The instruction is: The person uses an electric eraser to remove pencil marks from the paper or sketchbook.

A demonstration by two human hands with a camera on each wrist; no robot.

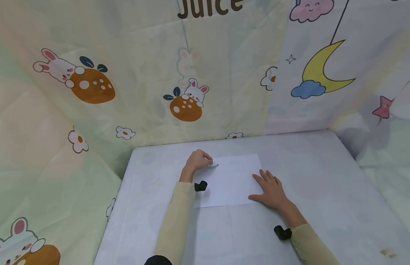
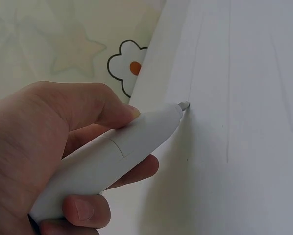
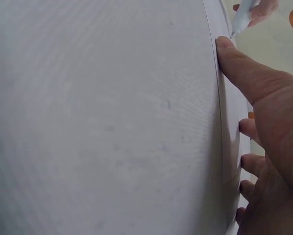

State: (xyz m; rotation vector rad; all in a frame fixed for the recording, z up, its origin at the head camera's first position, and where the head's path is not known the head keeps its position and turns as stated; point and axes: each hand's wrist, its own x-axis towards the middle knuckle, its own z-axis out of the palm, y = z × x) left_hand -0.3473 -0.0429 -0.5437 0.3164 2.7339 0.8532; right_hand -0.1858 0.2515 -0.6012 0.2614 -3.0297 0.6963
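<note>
L grip (image 1: 198,161) is curled round a white pen (image 2: 117,149), w/ digits on both sides of its barrel. Pen is at a slant, grey tip (image 2: 184,105) down at a white paper sheet (image 1: 229,189), nr the sheet's upper L part. Per L wrist view, tip sits at the end of a faint line (image 2: 196,54); 2 other faint lines (image 2: 228,98) show to the R of it.

R grip (image 1: 270,189) grasps nothing: fingers spread, thumb & index on the sheet, remaining fingers at or just beyond its R edge. Sheet is btwn the 2 grips, flat on a white-covered desk (image 1: 307,158).

Both arms have pale yellow sleeves, L sleeve (image 1: 175,221) & R sleeve (image 1: 310,244), each w/ a small black device nr the wrist: L device (image 1: 200,186) is over the sheet's L side, R device (image 1: 282,233) is off the sheet. A small tan patch (image 1: 388,253) shows on the desk at far R, nr the bottom.

Behind the desk: a printed cloth (image 1: 142,55) w/ bunnies (image 1: 60,70), orange fruits (image 1: 92,88), a yellow moon (image 1: 312,66) & "Juice" lettering (image 1: 209,9) up top.
</note>
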